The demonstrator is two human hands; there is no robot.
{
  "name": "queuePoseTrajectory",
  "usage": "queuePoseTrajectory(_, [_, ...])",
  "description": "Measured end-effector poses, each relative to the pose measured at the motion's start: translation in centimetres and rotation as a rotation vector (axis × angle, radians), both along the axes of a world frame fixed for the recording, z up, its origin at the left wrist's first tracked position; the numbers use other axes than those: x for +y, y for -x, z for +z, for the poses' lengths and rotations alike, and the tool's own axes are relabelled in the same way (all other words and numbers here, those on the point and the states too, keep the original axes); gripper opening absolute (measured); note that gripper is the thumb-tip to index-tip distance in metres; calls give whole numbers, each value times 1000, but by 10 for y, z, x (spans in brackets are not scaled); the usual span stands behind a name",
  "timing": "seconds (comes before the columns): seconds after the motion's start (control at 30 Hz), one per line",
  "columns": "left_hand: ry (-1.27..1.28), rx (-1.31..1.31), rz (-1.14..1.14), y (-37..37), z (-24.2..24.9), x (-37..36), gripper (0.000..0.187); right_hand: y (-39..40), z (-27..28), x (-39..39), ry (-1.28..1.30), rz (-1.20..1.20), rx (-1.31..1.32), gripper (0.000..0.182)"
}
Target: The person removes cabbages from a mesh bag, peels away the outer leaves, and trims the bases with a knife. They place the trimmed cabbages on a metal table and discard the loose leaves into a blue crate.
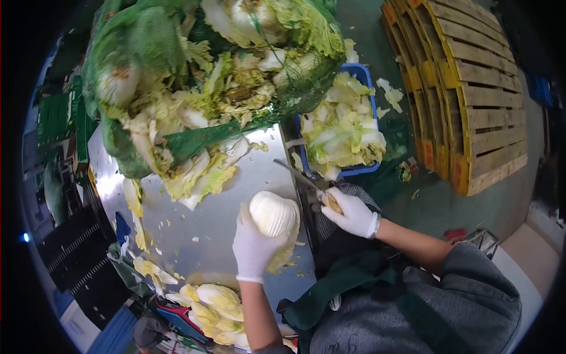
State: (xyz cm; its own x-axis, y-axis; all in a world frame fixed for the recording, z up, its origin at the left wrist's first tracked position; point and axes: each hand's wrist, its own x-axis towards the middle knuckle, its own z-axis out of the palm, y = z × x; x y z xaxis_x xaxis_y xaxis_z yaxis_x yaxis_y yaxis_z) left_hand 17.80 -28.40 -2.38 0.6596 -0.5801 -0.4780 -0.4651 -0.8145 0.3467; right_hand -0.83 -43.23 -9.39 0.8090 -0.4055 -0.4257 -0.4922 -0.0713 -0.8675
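My left hand, in a white glove, is closed around a napa cabbage above the metal table. The cabbage's white cut base faces up, and its leaf end points down, partly hidden by the hand. My right hand, also gloved, grips the wooden handle of a knife. Its blade points up and left, past the table's right edge, apart from the cabbage. Loose outer leaves lie on the table beyond my left hand.
A green mesh sack of cabbages and leaves covers the table's far end. A blue crate holds trimmed leaves. Wooden pallets stand on the right. Trimmed cabbages lie near the table's front left, where a person's head shows.
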Motion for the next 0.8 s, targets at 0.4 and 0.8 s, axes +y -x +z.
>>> queuePoseTrajectory(0.4, [-83,-159,6,21,-15,-5,95,4,-8,5,17,269,-74,25])
queuePoseTrajectory(0.8, [-81,-145,4,16,-17,-5,92,-24,-1,6,183,364,24,24])
